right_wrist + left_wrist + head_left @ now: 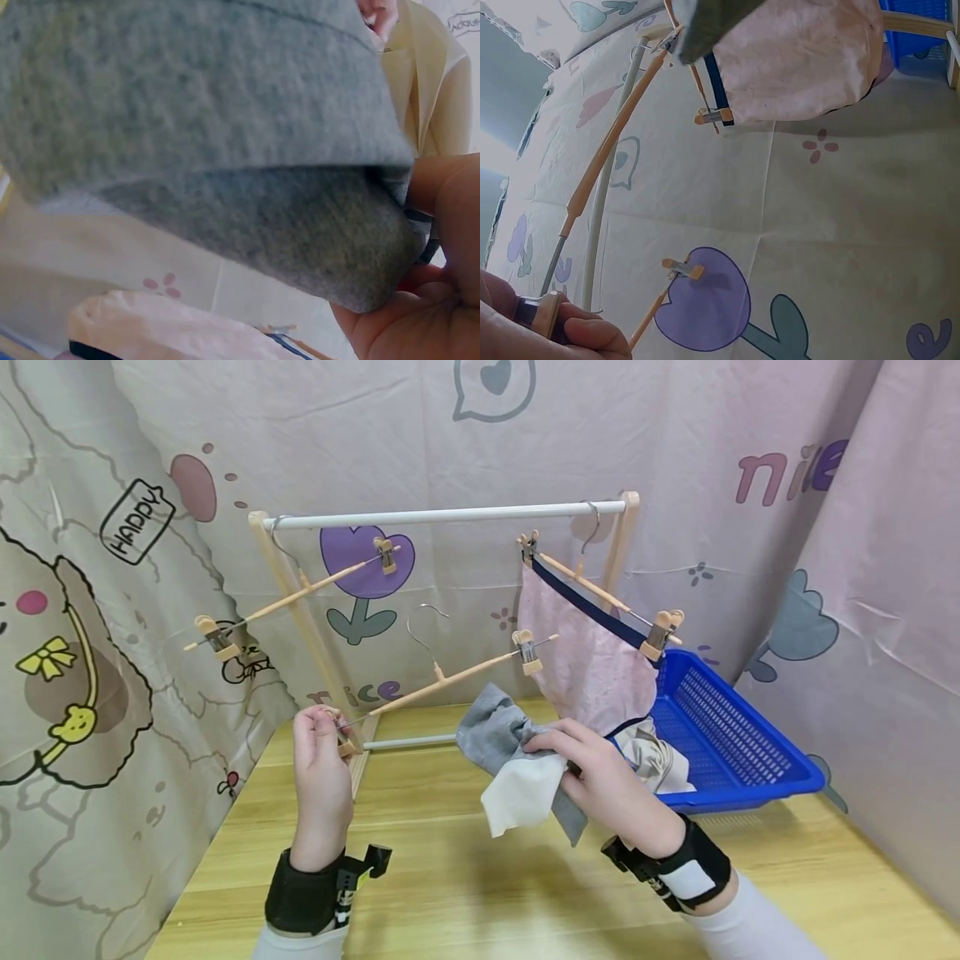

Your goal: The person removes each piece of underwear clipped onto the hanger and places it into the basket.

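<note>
Her left hand [321,768] pinches the hanger clip [347,745] open; the right hand [600,777] grips the grey cloth [498,735], just right of those fingers. Best feed one edge squarely between the clip's prongs.

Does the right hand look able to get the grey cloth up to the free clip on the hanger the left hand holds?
Probably yes: the right hand grips the grey cloth just below that clip, nothing between.
</note>
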Motion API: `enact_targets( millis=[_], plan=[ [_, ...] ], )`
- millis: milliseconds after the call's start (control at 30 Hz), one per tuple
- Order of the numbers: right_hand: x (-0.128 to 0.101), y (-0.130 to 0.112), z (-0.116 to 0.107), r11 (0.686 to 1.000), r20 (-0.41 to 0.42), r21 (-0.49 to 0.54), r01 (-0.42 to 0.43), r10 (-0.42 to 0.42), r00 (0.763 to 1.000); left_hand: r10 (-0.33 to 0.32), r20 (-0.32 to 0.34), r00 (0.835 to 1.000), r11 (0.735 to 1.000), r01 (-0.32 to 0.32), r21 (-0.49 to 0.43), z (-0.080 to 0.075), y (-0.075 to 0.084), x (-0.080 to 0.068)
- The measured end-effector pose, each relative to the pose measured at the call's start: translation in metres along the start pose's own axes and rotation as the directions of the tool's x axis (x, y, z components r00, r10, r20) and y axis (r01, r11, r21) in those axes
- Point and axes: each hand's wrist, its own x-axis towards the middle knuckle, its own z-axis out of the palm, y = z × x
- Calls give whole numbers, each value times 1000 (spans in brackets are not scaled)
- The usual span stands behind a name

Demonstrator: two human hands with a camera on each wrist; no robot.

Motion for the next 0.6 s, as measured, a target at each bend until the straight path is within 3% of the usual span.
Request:
enact_targets(
  millis=[300, 600],
  plan=[
    [-1, -2, -18, 999, -79, -37, -17, 15, 997, 8, -70, 998, 999, -11, -36, 0, -2, 3],
    [-1, -4, -35, 998, -217, -51, 39, -49, 975, -3, -85, 996, 998, -2, -63, 0, -2, 4]
  ],
)
